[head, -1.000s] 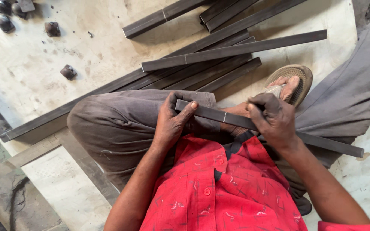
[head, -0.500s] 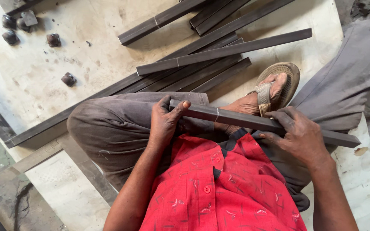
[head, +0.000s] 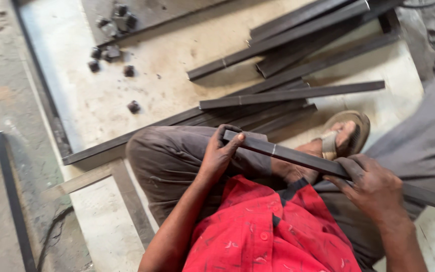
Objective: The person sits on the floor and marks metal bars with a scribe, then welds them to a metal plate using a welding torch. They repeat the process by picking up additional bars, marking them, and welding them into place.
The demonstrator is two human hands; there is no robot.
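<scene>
Bar (head: pixel 303 160): dark metal, long axis running from upper left down to lower right, lying across the lap. Left hand (head: pixel 218 155): fingers curled round the bar's upper-left end. Right hand (head: pixel 373 187): fingers closed over the bar farther along. Beyond the bar: sandal (head: pixel 348 132), stacked bars (head: pixel 292 93).

A second ago the right hand (head: pixel 373 186) gripped the dark metal bar (head: pixel 298 157) close to the left hand (head: pixel 217 153), above the red shirt; since then it has slid outward along the bar towards its far end, so the hands now sit well apart. The left hand's thumb seems to have shifted onto the bar's end, though blur makes that uncertain. The sandalled foot (head: pixel 346 136), partly hidden before, now shows fully.
</scene>
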